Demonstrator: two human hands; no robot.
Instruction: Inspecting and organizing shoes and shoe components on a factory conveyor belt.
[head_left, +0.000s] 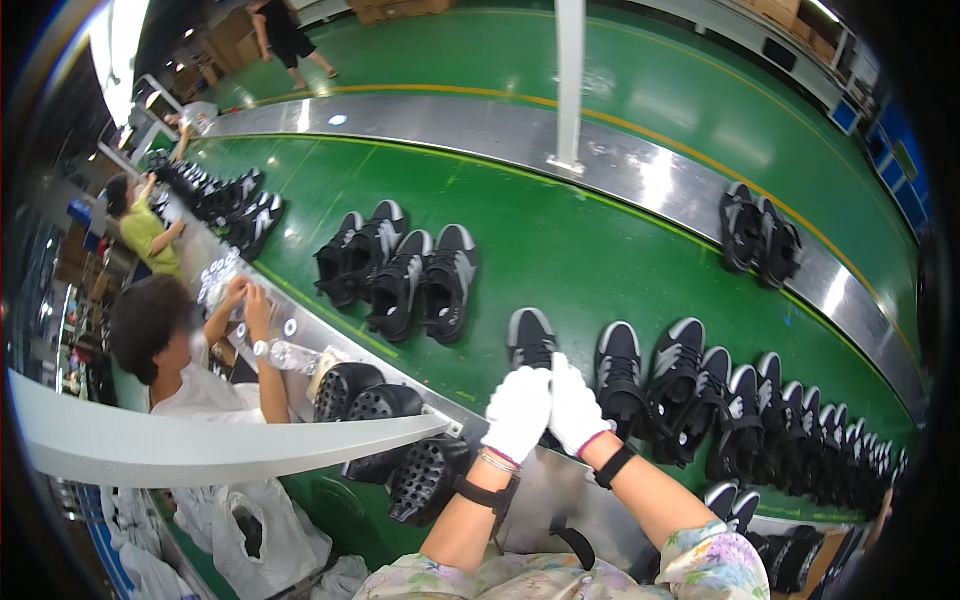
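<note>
A black sneaker with a grey toe rests on the green surface, its toe pointing away from me. Both my hands wear white gloves. My left hand is closed over the sneaker's heel half, and my right hand meets it from the right, fingers curled in at the same spot. The gloves cover the sneaker's opening and the exact finger grip. Just right of my right hand stands a matching sneaker, apart from it.
A long row of black sneakers runs off to the right. Two pairs stand left of centre. Black studded shoe lasts lie by a grey metal bar. A co-worker sits at the left, and a pair stands on the metal ledge.
</note>
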